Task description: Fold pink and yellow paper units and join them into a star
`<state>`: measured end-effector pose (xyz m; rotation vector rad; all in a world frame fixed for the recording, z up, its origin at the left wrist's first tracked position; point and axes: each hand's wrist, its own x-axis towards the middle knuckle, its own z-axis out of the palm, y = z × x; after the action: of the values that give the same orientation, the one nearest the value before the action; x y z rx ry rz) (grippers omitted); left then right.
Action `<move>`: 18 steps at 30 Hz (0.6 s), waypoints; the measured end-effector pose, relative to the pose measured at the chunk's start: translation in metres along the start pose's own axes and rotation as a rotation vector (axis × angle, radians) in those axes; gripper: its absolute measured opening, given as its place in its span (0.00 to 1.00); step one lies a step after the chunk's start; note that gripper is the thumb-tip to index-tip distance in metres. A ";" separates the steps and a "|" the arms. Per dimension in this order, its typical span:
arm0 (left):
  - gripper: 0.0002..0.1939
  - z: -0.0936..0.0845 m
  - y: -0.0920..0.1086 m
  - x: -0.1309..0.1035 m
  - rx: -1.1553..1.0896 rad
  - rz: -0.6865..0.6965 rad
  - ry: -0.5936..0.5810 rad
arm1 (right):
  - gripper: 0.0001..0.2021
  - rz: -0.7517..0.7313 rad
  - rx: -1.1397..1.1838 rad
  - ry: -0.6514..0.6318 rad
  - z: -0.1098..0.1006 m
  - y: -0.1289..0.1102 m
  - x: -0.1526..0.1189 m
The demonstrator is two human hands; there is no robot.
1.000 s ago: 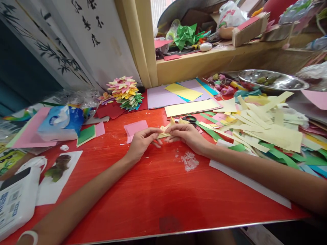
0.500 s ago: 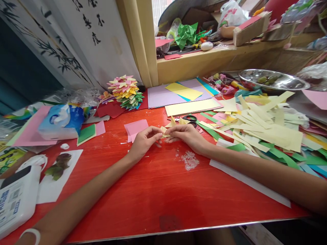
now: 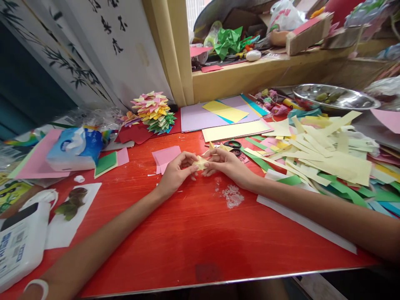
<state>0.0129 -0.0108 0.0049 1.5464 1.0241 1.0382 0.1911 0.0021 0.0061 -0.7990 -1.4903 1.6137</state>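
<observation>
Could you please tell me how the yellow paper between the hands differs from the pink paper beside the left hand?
The yellow paper is small and pointed; the pink paper is larger and flatter. The yellow paper is between the left hand and right hand; the pink paper lies on the table. Both look unpatterned.

A red tabletop carries paper strips toward its right edge, lavender paper near its far edge.
</observation>
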 end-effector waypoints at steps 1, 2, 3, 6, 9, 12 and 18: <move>0.09 0.000 0.000 0.000 0.002 0.000 -0.001 | 0.12 0.007 -0.007 0.013 0.000 0.000 0.000; 0.09 0.000 0.000 0.000 0.003 0.000 0.000 | 0.13 0.010 -0.018 0.017 0.000 0.001 0.000; 0.09 0.000 0.000 0.000 0.006 0.002 0.003 | 0.14 0.007 -0.029 0.018 0.000 0.001 0.000; 0.09 0.000 0.001 0.000 0.060 0.012 0.028 | 0.13 -0.005 -0.056 0.008 0.000 0.002 0.000; 0.10 0.000 0.002 0.000 0.155 0.034 0.076 | 0.12 -0.008 -0.047 0.004 0.000 0.001 0.000; 0.13 -0.001 0.003 0.000 0.147 0.059 0.110 | 0.12 0.004 -0.005 0.028 0.001 0.000 0.001; 0.19 0.001 0.005 -0.001 -0.017 -0.045 -0.040 | 0.10 -0.022 -0.073 0.016 -0.001 0.005 0.003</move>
<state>0.0144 -0.0127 0.0091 1.5185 1.0156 0.9785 0.1898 0.0047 0.0014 -0.8309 -1.5491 1.5408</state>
